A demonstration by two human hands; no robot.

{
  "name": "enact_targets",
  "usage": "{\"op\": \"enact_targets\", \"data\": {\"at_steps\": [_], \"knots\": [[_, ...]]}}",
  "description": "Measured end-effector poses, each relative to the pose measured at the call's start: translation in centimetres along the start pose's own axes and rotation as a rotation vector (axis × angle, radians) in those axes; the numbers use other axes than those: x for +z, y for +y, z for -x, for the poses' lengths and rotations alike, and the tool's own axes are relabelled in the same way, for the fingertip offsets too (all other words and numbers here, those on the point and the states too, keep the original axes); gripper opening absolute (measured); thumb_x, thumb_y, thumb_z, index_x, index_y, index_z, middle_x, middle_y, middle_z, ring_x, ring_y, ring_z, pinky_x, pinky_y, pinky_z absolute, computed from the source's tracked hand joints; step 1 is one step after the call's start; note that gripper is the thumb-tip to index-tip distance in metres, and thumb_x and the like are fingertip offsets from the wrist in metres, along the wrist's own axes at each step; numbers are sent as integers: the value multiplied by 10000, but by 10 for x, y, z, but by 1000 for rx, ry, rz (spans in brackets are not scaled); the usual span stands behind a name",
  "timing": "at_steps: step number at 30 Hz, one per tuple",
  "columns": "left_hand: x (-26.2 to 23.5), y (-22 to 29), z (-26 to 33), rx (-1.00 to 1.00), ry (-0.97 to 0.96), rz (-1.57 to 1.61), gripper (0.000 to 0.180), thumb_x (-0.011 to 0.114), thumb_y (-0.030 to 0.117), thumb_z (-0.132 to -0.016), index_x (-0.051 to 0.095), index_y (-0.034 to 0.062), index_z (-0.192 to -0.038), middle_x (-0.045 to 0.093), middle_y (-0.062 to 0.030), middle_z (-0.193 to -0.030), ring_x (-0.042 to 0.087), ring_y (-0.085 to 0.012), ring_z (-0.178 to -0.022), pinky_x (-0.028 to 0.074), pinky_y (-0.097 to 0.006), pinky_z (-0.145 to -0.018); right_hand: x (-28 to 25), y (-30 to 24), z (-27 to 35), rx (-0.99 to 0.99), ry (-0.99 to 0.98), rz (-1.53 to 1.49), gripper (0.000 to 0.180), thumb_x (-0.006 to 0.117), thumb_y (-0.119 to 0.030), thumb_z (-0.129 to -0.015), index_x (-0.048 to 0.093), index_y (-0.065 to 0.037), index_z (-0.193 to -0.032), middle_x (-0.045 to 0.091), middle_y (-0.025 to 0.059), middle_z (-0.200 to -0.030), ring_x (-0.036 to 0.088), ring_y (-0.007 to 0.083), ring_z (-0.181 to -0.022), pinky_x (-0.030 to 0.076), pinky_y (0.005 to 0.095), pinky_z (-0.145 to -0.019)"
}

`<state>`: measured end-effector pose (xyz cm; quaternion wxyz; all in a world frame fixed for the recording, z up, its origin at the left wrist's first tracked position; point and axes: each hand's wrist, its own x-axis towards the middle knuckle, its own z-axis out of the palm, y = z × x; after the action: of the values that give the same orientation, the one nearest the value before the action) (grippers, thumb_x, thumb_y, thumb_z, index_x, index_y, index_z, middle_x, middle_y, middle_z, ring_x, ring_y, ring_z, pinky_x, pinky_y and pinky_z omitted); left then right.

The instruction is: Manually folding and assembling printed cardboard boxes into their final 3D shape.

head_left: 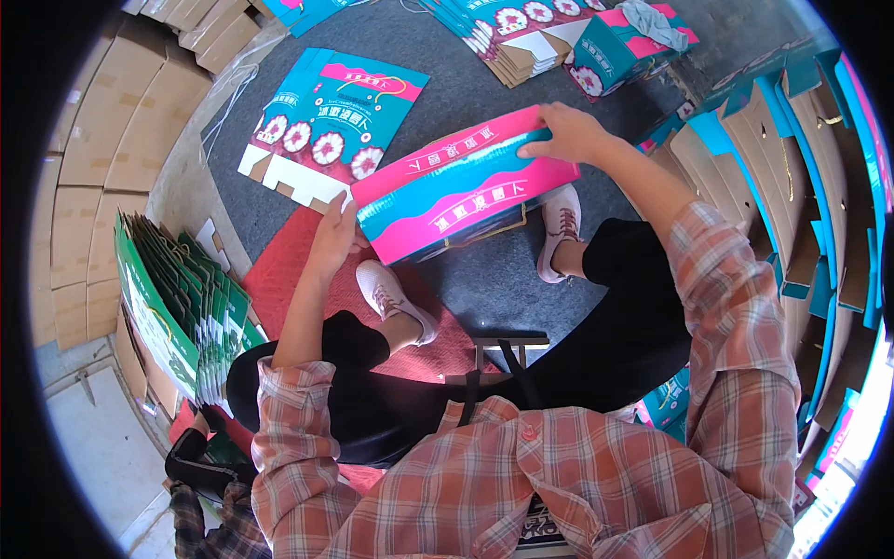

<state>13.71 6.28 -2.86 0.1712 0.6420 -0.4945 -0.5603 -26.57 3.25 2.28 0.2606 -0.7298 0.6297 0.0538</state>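
A pink and teal cardboard gift box (456, 191) is held up in front of me, over my shoes, its long side running from lower left to upper right. My left hand (337, 235) grips its left end, with the thumb near the upper corner and part of the fingers hidden. At the far right corner, my right hand (563, 138) is closed on the box, thumb across the teal face. Beyond the box, a flat teal carton with flower-like pictures (340, 116) lies on the floor, its white flaps pointing toward me.
Green flat cartons with cord handles (191, 298) lean in a row at the left. Brown boxes (112, 140) are stacked behind them. Teal-edged cartons (792, 186) stand packed along the right. A cloth (652, 23) lies on a box at the back. Another person's sleeve (223, 526) shows lower left.
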Motion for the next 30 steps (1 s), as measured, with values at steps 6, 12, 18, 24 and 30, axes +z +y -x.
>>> {"op": "enact_targets", "data": {"at_steps": [6,12,18,24,30], "knots": [[22,8,7,-86,-194,-75,832,491,688,-831,428,19,-1321,619,-212,-1073,676,-305,-843,566,-406,-716,41,29,-18,300,80,-179,973,725,-709,-576,582,56,-1160,607,259,-1122,584,366,-1085,458,403,-921],[16,-11,5,-187,-269,-55,858,553,696,-787,443,21,-1305,619,-191,-1108,678,-307,-853,576,-403,-695,33,14,-19,351,-69,-225,862,744,-659,-603,631,40,-1094,640,239,-1069,612,327,-1046,463,384,-904],[-13,61,11,66,-91,-158,750,565,657,-804,515,60,-1255,637,-132,-1032,646,-218,-879,567,-387,-649,-47,3,-1,124,236,-23,809,670,-694,-657,664,33,-1013,664,246,-938,647,342,-926,489,401,-823],[-73,159,50,619,694,-224,912,587,690,-768,529,-88,-1241,556,-275,-1218,512,-313,-1178,335,-395,-1049,-168,-106,153,249,679,82,699,684,-575,-755,611,100,-923,645,257,-824,650,358,-770,509,409,-701],[-47,247,139,878,497,168,578,536,472,-914,598,-46,-1164,635,-140,-1098,604,-193,-1001,447,-309,-916,-152,-147,304,50,1286,-125,565,668,-466,-839,617,70,-1009,664,125,-756,633,134,-663,504,212,-642]]}}
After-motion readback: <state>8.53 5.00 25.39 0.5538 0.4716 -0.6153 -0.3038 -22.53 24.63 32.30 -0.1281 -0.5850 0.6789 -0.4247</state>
